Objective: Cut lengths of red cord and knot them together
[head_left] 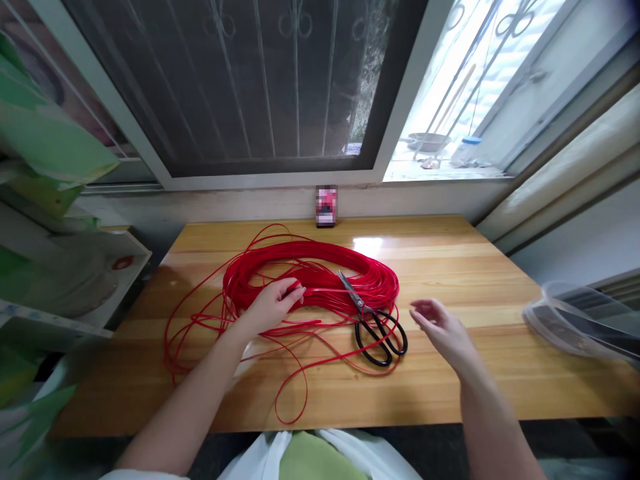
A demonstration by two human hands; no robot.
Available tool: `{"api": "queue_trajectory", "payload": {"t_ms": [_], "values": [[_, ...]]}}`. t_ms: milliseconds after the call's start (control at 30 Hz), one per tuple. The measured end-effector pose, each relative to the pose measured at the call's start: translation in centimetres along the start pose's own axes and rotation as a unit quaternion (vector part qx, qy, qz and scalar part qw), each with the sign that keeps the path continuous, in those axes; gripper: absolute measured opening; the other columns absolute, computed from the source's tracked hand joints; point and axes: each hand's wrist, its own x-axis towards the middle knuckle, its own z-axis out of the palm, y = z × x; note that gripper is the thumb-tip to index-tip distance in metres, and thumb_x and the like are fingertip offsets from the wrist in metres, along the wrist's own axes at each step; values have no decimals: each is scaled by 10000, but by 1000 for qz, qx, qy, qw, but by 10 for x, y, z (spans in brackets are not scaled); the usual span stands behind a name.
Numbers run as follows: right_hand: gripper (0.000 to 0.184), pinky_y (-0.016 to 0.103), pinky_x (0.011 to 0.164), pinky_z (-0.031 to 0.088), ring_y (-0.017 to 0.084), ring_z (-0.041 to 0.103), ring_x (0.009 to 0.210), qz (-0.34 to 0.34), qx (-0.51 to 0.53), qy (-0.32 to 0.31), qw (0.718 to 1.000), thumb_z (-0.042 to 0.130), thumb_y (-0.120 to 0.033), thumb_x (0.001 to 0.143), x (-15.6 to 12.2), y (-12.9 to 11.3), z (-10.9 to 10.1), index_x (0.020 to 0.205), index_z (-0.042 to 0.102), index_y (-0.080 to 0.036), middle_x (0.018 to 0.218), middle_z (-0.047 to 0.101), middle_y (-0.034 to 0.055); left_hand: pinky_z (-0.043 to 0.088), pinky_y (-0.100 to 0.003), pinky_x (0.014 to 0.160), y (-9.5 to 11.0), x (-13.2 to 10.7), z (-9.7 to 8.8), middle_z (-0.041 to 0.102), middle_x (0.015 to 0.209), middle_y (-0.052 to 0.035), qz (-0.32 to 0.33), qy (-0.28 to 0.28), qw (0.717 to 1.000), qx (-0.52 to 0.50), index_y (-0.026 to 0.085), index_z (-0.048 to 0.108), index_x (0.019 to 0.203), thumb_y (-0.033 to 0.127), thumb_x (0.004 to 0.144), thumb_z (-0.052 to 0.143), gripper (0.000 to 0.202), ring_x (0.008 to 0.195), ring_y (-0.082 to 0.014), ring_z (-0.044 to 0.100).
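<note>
A big coil of thin red cord lies on the wooden table, with loose loops trailing toward the front edge. My left hand rests on the coil's near side, its fingers closed in a pinch on a few red strands. Black-handled scissors lie across the coil's right part, blades pointing up and left. My right hand hovers just right of the scissor handles, fingers apart and holding nothing.
A small red and white box stands at the table's far edge under the window. A clear plastic container sits past the table's right end. Green and white sheets crowd the left side.
</note>
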Motion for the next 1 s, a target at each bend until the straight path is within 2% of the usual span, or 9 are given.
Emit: {"api": "queue_trajectory", "payload": {"t_ms": [100,167,333,433,533,667,833,933,1000], "values": [[236,312,558,466,180,565,584,36,-100,-7,994,523,-377,663,-18,50,-9,768,588,-176,662,606,55,355,-213,590,-5,1,0,523,659,13,-8,0,1000,-22,152,500,689,378,816,447,264,616,-98,456],[237,323,567,466,177,556,567,22,-159,-17,987,526,-362,652,-28,63,-5,767,611,-173,692,602,63,358,-214,595,-6,2,2,523,660,14,-11,3,999,-31,153,497,691,368,808,460,248,620,-97,456],[288,319,696,463,204,577,761,-86,-238,-57,966,540,-382,712,-36,49,31,919,624,-201,831,598,73,362,-212,599,-4,3,1,494,663,21,-16,24,999,-34,158,484,701,336,787,487,198,633,-98,454],[401,338,742,445,234,571,883,-129,-291,-84,944,548,-327,718,-36,38,51,1097,541,-196,947,610,88,365,-214,609,-4,2,-4,495,658,21,-18,32,999,-28,160,474,692,340,788,483,204,633,-99,460],[452,348,741,424,243,581,914,-145,-330,-104,927,525,-253,716,-34,32,59,1157,479,-162,1039,616,112,366,-218,610,-7,0,-7,504,647,21,-13,53,998,-5,164,470,679,354,794,471,223,615,-99,456],[377,334,694,393,241,609,850,-140,-374,-79,913,495,-183,682,-32,13,47,1056,535,-153,940,657,93,342,-220,555,-11,0,-5,534,640,16,-19,65,994,86,172,484,689,393,810,439,256,580,-105,463],[270,293,643,362,206,620,733,-154,-382,-95,906,522,-255,695,-36,-22,3,957,577,-217,769,673,26,305,-232,521,-17,3,-4,587,664,-6,-56,116,955,266,184,553,800,404,823,405,266,553,-124,471],[178,281,611,354,187,596,637,-152,-364,-119,911,558,-379,702,-41,-28,-11,797,560,-229,671,650,6,324,-236,542,-22,3,-10,619,736,-33,-75,168,939,290,182,569,888,392,816,419,267,580,-135,497],[146,274,585,354,184,580,616,-146,-354,-124,916,558,-369,706,-43,-22,-9,726,525,-228,654,637,11,318,-232,528,-25,2,-15,609,704,-27,-72,187,940,276,183,565,865,405,821,409,275,551,-129,486]]}}
